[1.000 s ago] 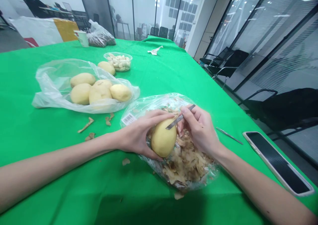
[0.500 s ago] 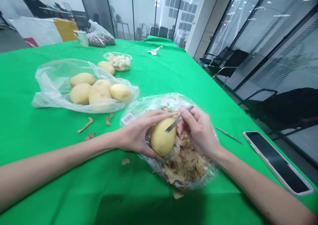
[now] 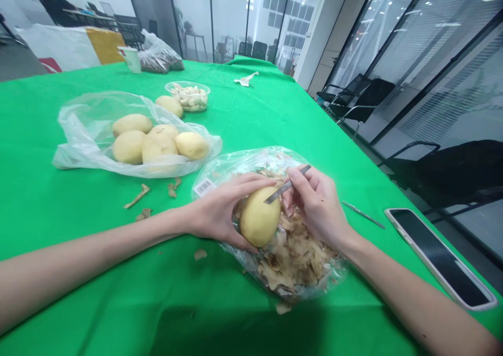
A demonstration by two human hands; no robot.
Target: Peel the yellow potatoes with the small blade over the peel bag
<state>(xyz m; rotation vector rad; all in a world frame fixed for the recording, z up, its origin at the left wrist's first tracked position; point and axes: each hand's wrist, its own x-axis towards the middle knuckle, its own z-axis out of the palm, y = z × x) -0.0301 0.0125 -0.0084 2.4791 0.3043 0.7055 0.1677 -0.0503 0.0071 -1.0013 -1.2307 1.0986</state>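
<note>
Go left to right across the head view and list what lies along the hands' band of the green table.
clear plastic bag of peeled yellow potatoes → left hand → peeled yellow potato → right hand pinching a flat metal blade → slim metal tool → black smartphone

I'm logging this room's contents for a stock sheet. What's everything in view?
green tablecloth: one, green, over the table
potatoes: four, pale yellow, in a clear plastic bag
potato: one, pale yellow, beside that bag
tub of cloves, probably garlic: one, clear, behind it
peelings: many, brown, on a second clear bag
metal tool: one, silver, on the cloth
phone: one, black, at the right edge
paper cup: one, white, far end
chairs: several, black, right of the table
person: one, distant, far left
left hand: one, gripping a pale potato
right hand: one, pinching a metal blade
</note>
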